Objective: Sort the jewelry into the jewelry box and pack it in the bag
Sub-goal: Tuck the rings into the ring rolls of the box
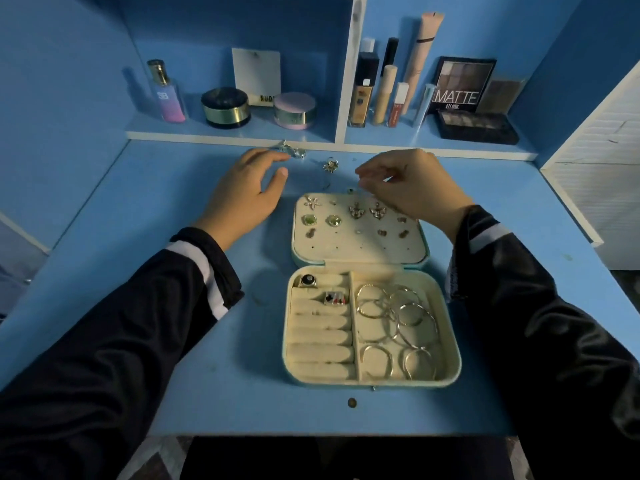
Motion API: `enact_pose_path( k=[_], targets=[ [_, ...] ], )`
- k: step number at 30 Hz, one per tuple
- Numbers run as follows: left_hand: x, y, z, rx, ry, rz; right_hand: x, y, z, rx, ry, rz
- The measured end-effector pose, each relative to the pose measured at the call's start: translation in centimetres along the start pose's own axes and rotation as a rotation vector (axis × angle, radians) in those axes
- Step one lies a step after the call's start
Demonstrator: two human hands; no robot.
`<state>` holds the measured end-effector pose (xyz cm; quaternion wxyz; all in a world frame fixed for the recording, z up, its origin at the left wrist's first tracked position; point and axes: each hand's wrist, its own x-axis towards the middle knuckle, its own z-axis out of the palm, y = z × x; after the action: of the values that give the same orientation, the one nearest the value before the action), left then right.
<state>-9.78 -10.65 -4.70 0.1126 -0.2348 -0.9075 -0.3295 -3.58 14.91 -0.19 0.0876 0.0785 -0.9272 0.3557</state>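
Observation:
An open jewelry box (446, 362) lies flat on the blue desk. Its lid panel (360, 247) carries several earrings, among them a green pair (322, 220). The lower half holds two rings (322, 289) in the rolls and several silver hoops (398, 323) in the right compartment. Loose pieces lie beyond the box: a shiny cluster (292, 150) and a flower ring (330, 165). My left hand (246, 192) hovers over the desk, fingers relaxed, its fingertips near the cluster. My right hand (412, 185) is above the lid's far edge, its fingertips pinched together; what they hold is too small to make out.
A shelf behind the desk bears a perfume bottle (166, 93), two round jars (225, 107), foundation and tubes (360, 95) and eyeshadow palettes (474, 126). A small dark stud (352, 402) lies on the desk in front of the box. A white cabinet (602, 168) stands right.

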Motion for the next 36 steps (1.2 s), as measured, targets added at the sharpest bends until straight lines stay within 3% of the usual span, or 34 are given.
enact_pose_path(
  k=[8,15,26,32,36],
  targets=[
    [4.0,-1.3,0.9,0.088,0.017,0.047,5.3,1.5,1.0,-0.115,-0.101,-0.192],
    [5.6,-2.2,1.4,0.054,0.161,0.055,7.0,3.0,2.2,-0.105,-0.098,-0.268],
    [6.0,-2.6,2.0,0.058,0.194,0.045,7.0,4.0,2.6,0.087,-0.052,-0.116],
    [5.6,-2.2,1.6,-0.070,0.104,0.064,6.4,4.4,2.1,0.160,-0.047,-0.083],
    [5.6,-2.2,1.7,-0.134,0.150,0.039,6.2,4.7,1.6,0.171,-0.034,-0.088]
  ],
)
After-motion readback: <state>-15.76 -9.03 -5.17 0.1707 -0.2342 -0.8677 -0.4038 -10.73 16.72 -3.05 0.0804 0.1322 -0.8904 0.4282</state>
